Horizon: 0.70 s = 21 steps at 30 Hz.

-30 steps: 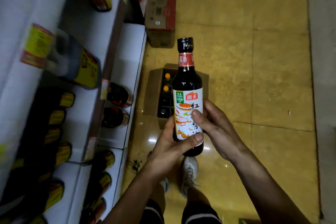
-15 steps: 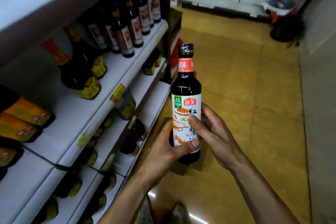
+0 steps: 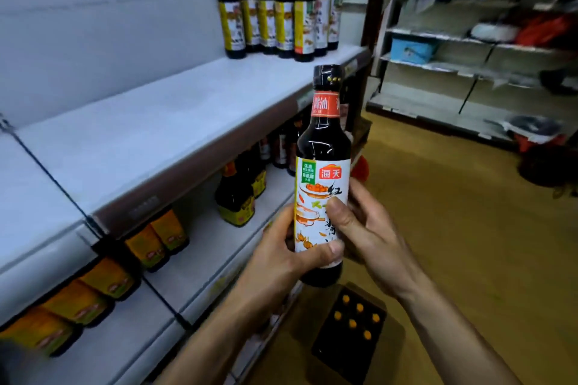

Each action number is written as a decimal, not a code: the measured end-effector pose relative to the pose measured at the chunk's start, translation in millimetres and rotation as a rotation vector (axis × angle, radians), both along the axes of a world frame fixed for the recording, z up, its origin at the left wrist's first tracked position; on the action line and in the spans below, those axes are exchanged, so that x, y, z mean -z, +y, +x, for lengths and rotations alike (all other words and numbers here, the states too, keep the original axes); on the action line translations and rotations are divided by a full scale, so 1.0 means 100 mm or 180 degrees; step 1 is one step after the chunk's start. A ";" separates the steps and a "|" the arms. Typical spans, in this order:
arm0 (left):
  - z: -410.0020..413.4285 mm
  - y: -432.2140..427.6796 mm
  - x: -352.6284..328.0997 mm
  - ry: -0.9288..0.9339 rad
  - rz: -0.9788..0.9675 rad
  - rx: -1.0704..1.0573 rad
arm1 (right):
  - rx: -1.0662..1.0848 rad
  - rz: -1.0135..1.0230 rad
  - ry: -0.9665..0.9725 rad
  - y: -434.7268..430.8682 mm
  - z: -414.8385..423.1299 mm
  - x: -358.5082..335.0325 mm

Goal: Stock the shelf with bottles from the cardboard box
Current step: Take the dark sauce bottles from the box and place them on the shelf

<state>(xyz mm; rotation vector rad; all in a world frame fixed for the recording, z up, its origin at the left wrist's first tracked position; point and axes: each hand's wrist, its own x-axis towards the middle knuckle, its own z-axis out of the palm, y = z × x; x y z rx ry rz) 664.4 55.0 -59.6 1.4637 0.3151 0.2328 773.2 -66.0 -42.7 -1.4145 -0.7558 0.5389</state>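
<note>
I hold a dark sauce bottle (image 3: 323,147) upright in front of me, with a black cap, a red neck band and a white label. My left hand (image 3: 281,255) grips its lower part from the left, thumb across the label. My right hand (image 3: 366,228) grips it from the right, thumb on the label. The white upper shelf (image 3: 150,122) lies to the left, with a row of several similar bottles (image 3: 278,6) at its far end. The cardboard box (image 3: 350,331) sits on the floor below my hands, with orange-capped bottles inside.
The lower shelf (image 3: 200,247) carries dark bottles with yellow labels (image 3: 237,194) and yellow packets (image 3: 156,237). Another shelving unit (image 3: 469,50) stands across the yellow floor (image 3: 453,212) at the back right, with a dark bag (image 3: 547,162) near its foot.
My view has swung up from the floor and box to the upper shelf. The bottle stays in both hands, upright, now level with the shelf edge.
</note>
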 end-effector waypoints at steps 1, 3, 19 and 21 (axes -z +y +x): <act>-0.04 0.11 -0.09 -0.0046 0.0053 -0.0052 | -0.0035 0.0043 -0.0053 0.11 -0.03 -0.09; -0.12 0.33 -0.26 -0.0158 0.0128 -0.0127 | -0.0108 0.0142 -0.0155 0.34 -0.11 -0.28; -1.23 1.55 -0.94 -0.0653 0.0819 -0.1141 | -0.0990 0.0568 -0.0778 1.85 -0.99 -1.11; -1.35 1.64 -0.97 -0.0661 0.0820 -0.1285 | -0.1120 0.0546 -0.0828 2.01 -1.05 -1.14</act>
